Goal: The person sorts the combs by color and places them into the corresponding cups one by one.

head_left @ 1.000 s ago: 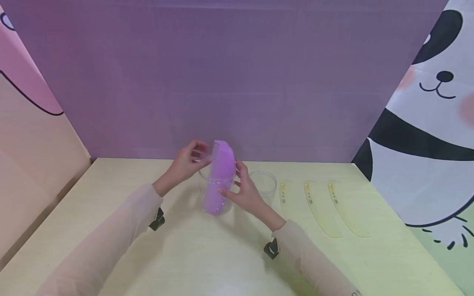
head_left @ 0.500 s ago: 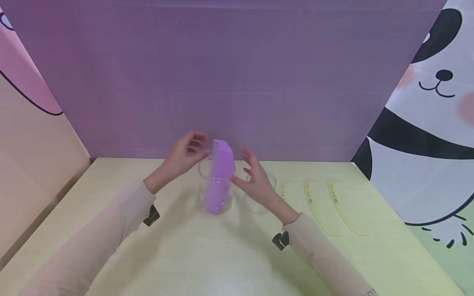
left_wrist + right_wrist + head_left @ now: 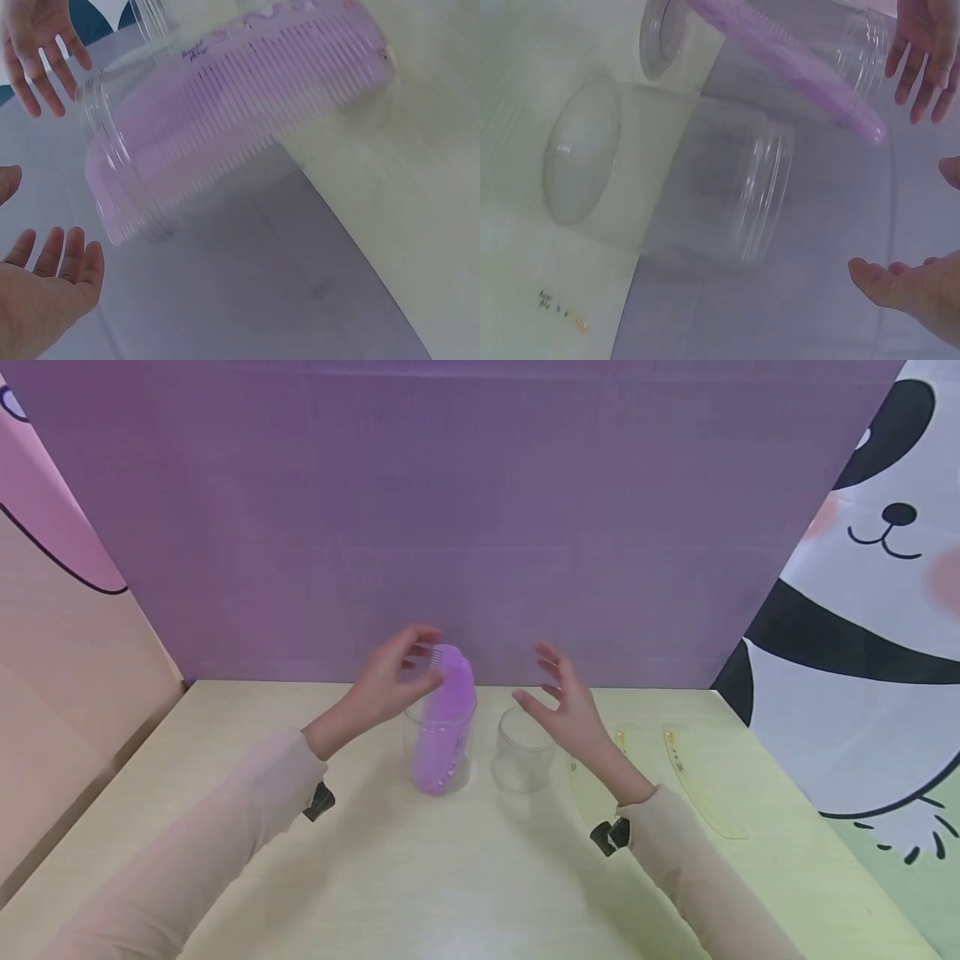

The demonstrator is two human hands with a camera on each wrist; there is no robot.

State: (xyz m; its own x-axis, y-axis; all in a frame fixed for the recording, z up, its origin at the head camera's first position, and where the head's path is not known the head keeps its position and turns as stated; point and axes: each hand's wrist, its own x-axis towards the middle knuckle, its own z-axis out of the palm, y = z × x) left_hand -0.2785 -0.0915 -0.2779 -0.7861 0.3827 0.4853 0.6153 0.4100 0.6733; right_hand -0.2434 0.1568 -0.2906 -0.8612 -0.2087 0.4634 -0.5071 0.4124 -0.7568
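Note:
A purple comb (image 3: 450,693) stands tilted in a clear jar (image 3: 412,747), its top end above the rim; whether more than one comb is inside, I cannot tell. My left hand (image 3: 392,677) is beside the comb's top with fingers loosely bent, and in the left wrist view a gap shows between that hand (image 3: 52,300) and the comb (image 3: 247,105). Up and right of a second clear jar (image 3: 522,764) hovers my right hand (image 3: 576,714), fingers spread and holding nothing. Seen from the right wrist, this jar (image 3: 769,199) holds nothing.
Thin, curved, translucent yellow pieces (image 3: 697,793) with small print lie on the table (image 3: 450,885) to the right, partly behind my right forearm. A purple backdrop (image 3: 480,527) rises behind the table's far edge.
My right hand has let go of the comb jar and moved right, past the second jar. My left hand drew back slightly left, then returned toward the comb's top. The jars stay put.

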